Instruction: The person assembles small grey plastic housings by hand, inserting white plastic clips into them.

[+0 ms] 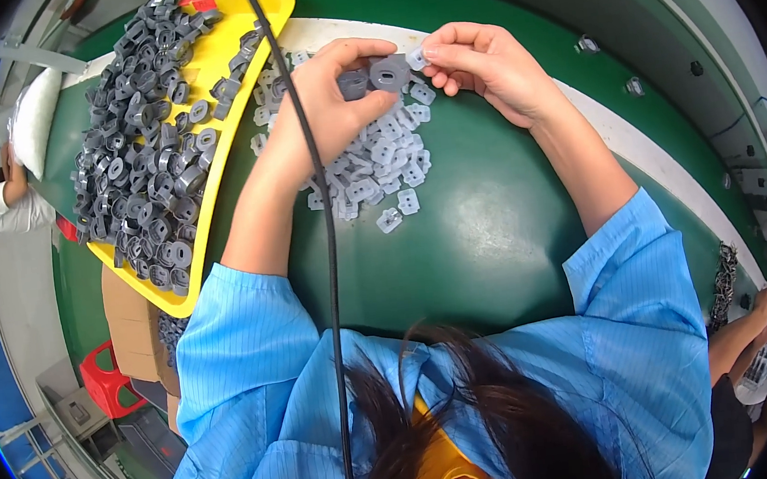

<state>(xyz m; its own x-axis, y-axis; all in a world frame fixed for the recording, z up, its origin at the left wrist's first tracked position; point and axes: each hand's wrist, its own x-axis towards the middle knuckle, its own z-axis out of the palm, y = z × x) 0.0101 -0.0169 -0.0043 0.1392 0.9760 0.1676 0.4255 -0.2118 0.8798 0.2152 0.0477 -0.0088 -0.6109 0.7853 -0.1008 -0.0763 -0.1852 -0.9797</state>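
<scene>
My left hand [332, 92] is closed around a dark grey plastic housing [389, 74], whose slotted round face points toward my right hand. Another grey piece shows beside it within the same grip. Between the thumb and forefinger of my right hand [487, 63] is a small translucent plastic insert [417, 58], right at the housing's edge; whether the two touch I cannot tell. Below both hands, a loose pile of translucent inserts [381, 161] lies on the green table [475, 231], with a few strays at its near side.
A yellow tray [209, 196] heaped with dark grey housings [141, 161] stands at the left. A black cable [331, 272] hangs across the view. Cardboard boxes [132, 328] and a red stool [106, 382] are at the lower left. Other people sit at far left and lower right.
</scene>
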